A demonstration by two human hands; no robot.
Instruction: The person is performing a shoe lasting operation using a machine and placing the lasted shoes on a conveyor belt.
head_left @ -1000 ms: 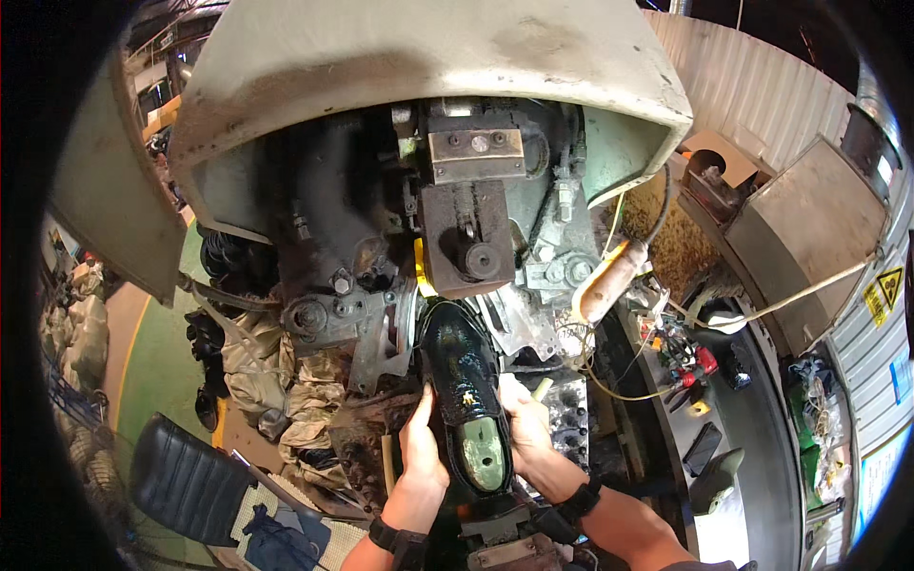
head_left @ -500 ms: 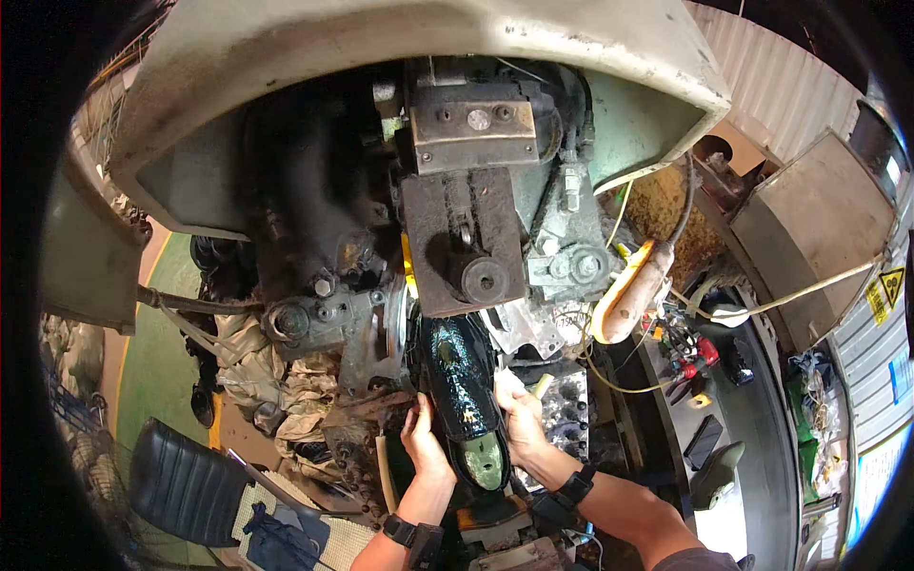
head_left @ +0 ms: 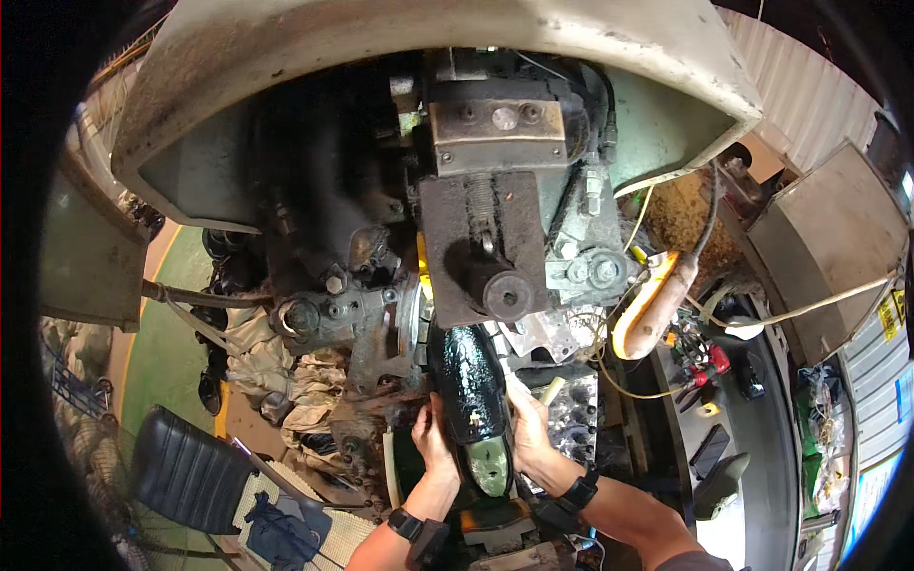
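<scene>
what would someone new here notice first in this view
Probably the glossy black shoe low in the centre, between the left hand and the right hand, just below a dark metal block in the picture. Then the huge pale cover arching across the top. On the right, a glowing lamp on a dark cable also draws the eye.

A glossy black, leather-like shoe upper (head_left: 468,385) is fitted over a smooth, pale green shoe last (head_left: 489,464), whose bare end shows a small dark hole. I see the two lying lengthwise, the upper's front end out of sight beneath a dark metal machine block (head_left: 466,228), the green end pointing away from it. Bright, rippled streaks shine along the black surface.
</scene>
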